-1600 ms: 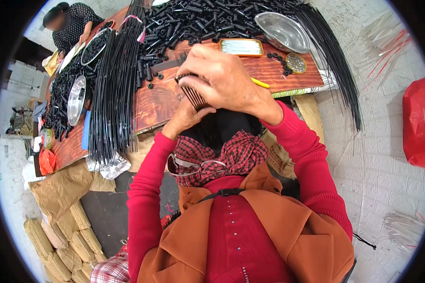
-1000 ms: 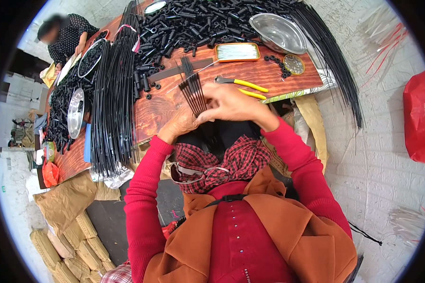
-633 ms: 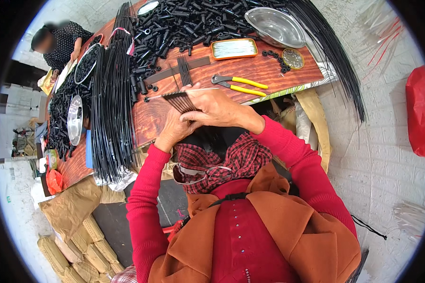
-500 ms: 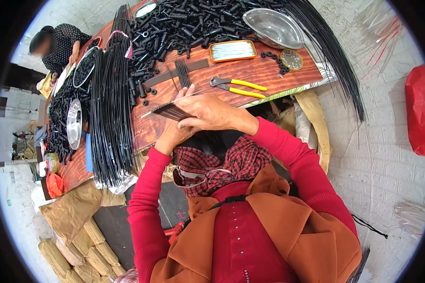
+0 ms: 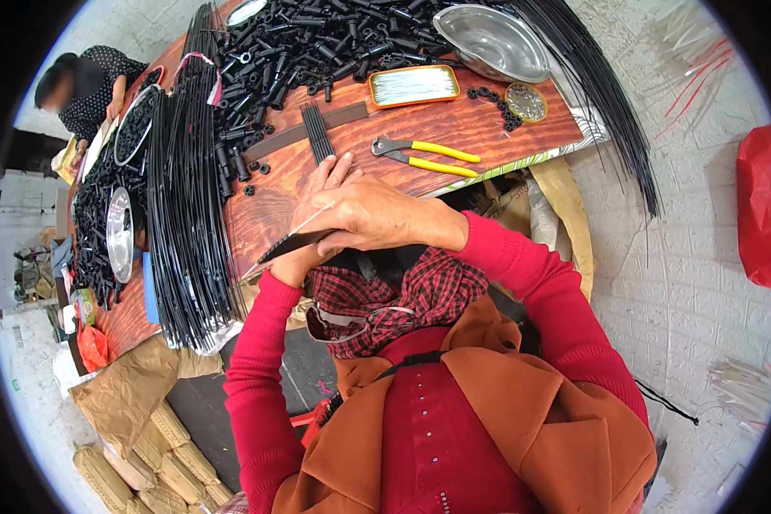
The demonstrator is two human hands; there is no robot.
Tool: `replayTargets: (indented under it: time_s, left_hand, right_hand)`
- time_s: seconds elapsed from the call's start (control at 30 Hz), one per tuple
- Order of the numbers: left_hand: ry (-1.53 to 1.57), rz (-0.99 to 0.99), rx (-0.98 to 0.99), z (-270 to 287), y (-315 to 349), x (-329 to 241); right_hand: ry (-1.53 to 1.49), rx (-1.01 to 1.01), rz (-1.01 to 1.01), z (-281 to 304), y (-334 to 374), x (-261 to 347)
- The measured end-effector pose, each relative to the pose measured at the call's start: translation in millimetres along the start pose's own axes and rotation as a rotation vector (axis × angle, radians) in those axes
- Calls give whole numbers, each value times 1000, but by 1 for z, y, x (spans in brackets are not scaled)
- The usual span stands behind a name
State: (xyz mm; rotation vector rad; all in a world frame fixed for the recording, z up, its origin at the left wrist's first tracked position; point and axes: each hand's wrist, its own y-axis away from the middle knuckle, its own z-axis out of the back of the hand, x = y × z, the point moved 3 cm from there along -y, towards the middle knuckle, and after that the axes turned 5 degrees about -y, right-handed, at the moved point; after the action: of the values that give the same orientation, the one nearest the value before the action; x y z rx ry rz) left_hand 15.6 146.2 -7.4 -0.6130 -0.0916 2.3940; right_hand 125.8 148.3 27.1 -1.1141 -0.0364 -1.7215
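Note:
Both my hands are together over the near edge of the table. My right hand (image 5: pixel 370 208) lies across the left, thumb and fingers closed on a flat row of thin dark rods (image 5: pixel 293 246); a pale thin edge shows along it. Beneath it, my left hand (image 5: pixel 319 182) has its fingers stretched out forward, its palm mostly hidden. Just past those fingertips, several black rods (image 5: pixel 315 128) lie side by side across a dark brown strip (image 5: pixel 351 114); whether the fingers touch them I cannot tell. To the right lie cutting pliers (image 5: pixel 428 156) with yellow handles.
Black tubular parts (image 5: pixel 308 47) heap across the far table. A long black rod bundle (image 5: pixel 184 197) stands left, another (image 5: pixel 595 94) hangs right. An orange-rimmed tray (image 5: pixel 414 86) of pale pins, a metal bowl (image 5: pixel 497 47) and a round tin (image 5: pixel 525 103) sit nearby. Another person (image 5: pixel 94 81) works far left.
My hands have turned and drawn slightly nearer, so the rods in my right hand show more edge-on. A stray rod beside the row on the strip no longer shows apart. The view shifted slightly.

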Motion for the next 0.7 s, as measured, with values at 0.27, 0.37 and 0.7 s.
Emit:
replayTargets:
  time_s: [0.27,0.37,0.7]
  left_hand:
    - [-184,23,30,-12,-13,15]
    - [-149,44,50,-7,-11,18]
    - [-134,22,47,7,7,54]
  right_hand:
    - [119,60,-143,78,8,-60]
    - [717,-183,-239,116,3,-105]
    - [769,-69,-441,110,-31,-149]
